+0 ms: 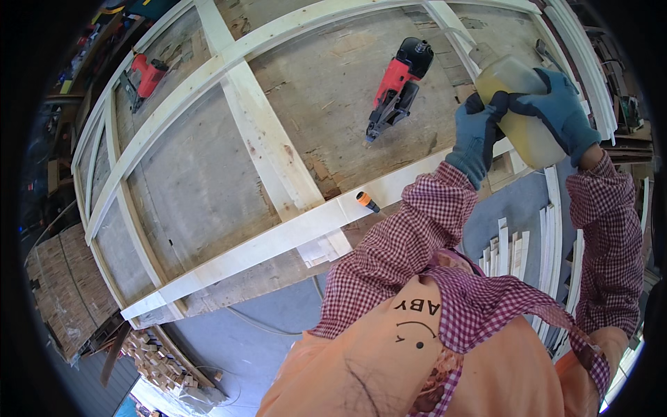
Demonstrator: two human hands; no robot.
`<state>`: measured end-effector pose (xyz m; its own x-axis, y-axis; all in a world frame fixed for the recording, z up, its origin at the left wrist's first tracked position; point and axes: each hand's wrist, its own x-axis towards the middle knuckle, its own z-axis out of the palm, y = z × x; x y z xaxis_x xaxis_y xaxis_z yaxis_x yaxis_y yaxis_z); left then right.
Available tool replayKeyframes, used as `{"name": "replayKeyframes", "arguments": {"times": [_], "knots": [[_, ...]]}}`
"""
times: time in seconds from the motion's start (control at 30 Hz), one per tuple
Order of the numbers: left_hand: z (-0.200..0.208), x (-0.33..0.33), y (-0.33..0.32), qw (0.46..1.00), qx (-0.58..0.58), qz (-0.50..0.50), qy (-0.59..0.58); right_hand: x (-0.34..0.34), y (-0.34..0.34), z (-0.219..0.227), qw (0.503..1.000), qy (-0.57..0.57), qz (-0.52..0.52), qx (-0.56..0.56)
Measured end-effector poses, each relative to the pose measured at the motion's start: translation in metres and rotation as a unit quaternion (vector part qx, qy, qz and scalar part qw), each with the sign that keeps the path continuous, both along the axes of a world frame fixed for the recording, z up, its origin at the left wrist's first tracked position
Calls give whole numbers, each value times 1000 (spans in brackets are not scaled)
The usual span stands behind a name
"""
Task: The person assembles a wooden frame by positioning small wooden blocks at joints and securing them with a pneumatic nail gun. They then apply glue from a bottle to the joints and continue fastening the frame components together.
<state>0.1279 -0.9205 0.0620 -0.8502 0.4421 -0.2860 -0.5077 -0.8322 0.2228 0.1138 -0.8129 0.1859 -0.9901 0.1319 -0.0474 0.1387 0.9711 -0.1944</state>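
Observation:
A squeeze-type plastic bottle (533, 139) with yellowish liquid inside is tilted over the near right edge of the wooden frame. Its narrow end points up and away to the left. My right hand (559, 111), in a blue-green glove with dark fingers, is closed around the bottle's right side. On the other side my left hand (475, 135), gloved the same way, has its fingers bent against the bottle; my palms are hidden. The pale wooden frame (267, 149) lies over a worn board, with a long rail nearest me.
A red and black nail gun (394, 87) lies on the board left of my hands, and a red one (144, 75) farther left. An orange and black hose fitting (367, 201) rests on the near rail. Wood strips (506, 250) stand below right.

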Motion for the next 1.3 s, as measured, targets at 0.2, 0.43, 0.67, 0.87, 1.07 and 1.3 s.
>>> {"name": "replayKeyframes", "arguments": {"times": [0.2, 0.43, 0.67, 0.87, 1.07, 1.3], "knots": [[0, -4, -4, 999, -28, -23, 20, 0, -5, 0, 998, 2, 6, -67], [8, -1, -23, 992, -108, -32, 62, 10, 6, -11, 945, -67, 9, -321], [11, -9, -31, 922, -270, -18, 277, 55, 23, -69, 818, 39, -114, -563], [62, -17, -26, 864, -337, -42, 373, 78, 14, -75, 703, 93, -139, -691], [114, -27, -10, 837, -342, -42, 426, 81, 22, -44, 669, 113, -104, -727], [156, -35, 5, 854, -274, -56, 439, 76, 47, -12, 686, 202, -60, -696]]}}
